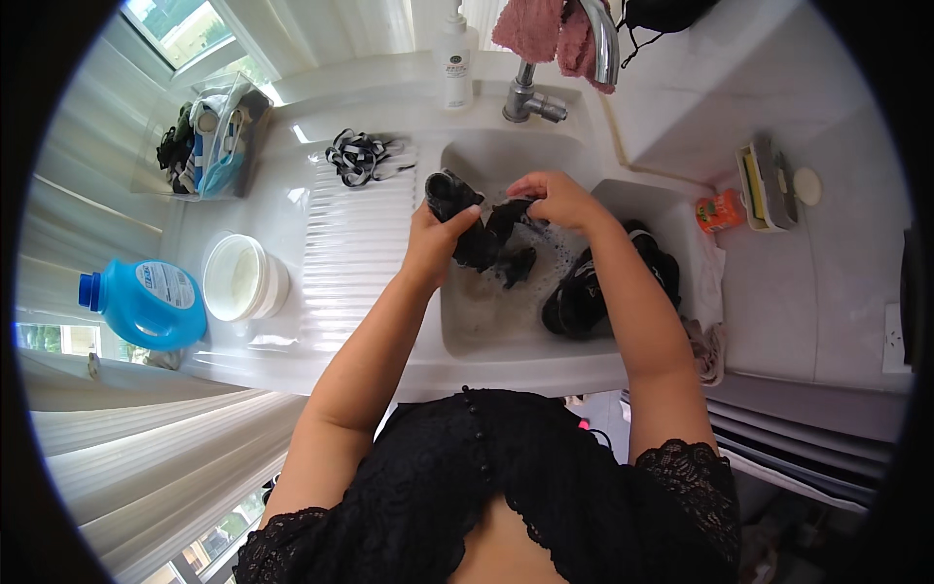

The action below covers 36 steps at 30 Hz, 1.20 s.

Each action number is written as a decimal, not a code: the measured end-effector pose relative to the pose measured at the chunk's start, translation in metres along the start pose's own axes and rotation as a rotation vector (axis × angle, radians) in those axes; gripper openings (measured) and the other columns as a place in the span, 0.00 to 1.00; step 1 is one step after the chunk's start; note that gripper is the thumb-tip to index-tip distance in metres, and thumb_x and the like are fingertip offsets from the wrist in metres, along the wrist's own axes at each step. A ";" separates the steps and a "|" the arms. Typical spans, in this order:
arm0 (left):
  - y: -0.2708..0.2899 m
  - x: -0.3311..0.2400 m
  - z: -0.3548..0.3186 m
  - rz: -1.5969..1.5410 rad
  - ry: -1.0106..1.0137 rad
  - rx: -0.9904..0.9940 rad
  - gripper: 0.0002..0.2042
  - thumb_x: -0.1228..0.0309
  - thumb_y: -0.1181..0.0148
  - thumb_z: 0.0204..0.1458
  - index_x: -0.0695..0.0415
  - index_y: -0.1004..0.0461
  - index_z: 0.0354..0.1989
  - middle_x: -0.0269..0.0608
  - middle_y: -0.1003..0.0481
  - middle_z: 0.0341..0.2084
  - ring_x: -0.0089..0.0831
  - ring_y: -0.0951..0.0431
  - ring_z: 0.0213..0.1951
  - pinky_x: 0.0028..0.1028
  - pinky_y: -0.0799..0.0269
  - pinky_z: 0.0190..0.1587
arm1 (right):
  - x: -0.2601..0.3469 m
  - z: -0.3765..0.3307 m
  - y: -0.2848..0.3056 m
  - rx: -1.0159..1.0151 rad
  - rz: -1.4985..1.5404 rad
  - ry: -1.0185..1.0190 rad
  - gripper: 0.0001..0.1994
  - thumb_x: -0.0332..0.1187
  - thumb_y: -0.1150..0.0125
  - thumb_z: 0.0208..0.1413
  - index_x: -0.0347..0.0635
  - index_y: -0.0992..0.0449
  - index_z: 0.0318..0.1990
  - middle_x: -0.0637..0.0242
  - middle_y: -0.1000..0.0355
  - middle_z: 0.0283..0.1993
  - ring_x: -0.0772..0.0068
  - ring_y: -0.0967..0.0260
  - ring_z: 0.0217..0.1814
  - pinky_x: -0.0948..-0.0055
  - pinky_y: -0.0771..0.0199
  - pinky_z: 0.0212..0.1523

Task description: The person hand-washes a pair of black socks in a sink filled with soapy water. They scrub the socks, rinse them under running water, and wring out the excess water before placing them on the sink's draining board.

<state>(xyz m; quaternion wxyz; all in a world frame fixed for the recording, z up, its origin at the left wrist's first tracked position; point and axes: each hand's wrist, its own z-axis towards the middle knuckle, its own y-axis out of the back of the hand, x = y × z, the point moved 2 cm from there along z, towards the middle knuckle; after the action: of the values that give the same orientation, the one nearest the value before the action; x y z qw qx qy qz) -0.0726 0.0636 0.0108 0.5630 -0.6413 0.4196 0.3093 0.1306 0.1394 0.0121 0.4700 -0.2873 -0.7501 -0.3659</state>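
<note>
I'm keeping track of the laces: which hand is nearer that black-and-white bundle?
Left. The left hand is to the right of the laces, a little nearer the person; the right hand is farther right, over the sink basin.

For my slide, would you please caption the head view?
Left hand holds a black item at the sudsy sink, right hand nearby.

The held item (476, 249) is black (the jug (161, 310), blue).
</note>
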 end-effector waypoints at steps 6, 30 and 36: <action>-0.027 0.009 0.011 0.106 0.016 0.067 0.17 0.82 0.36 0.42 0.59 0.32 0.40 0.35 0.28 0.35 0.26 0.27 0.37 0.27 0.30 0.42 | 0.065 -0.032 0.012 0.085 0.212 0.103 0.22 0.22 0.39 0.43 0.35 0.29 0.50 0.64 0.29 0.48 0.72 0.32 0.49 0.76 0.32 0.50; -0.014 0.016 -0.009 -0.087 0.111 0.047 0.09 0.77 0.42 0.51 0.60 0.32 0.40 0.38 0.27 0.33 0.30 0.24 0.34 0.30 0.25 0.38 | 0.042 -0.085 0.000 -0.240 0.663 0.109 0.07 0.32 0.41 0.55 0.42 0.30 0.40 0.73 0.32 0.31 0.85 0.40 0.23 0.80 0.39 0.20; -0.017 0.024 -0.008 -0.011 0.066 0.033 0.10 0.78 0.42 0.50 0.61 0.32 0.41 0.39 0.26 0.34 0.31 0.24 0.36 0.31 0.25 0.38 | 0.044 -0.082 -0.005 -0.422 0.182 0.190 0.07 0.34 0.44 0.58 0.41 0.30 0.39 0.74 0.32 0.30 0.83 0.38 0.26 0.81 0.36 0.28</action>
<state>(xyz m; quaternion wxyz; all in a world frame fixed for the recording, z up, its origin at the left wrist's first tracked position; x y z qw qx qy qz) -0.0474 0.0514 -0.0007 0.5612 -0.6438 0.4396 0.2780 0.1501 0.0733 0.0750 0.4990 -0.4098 -0.5805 -0.4960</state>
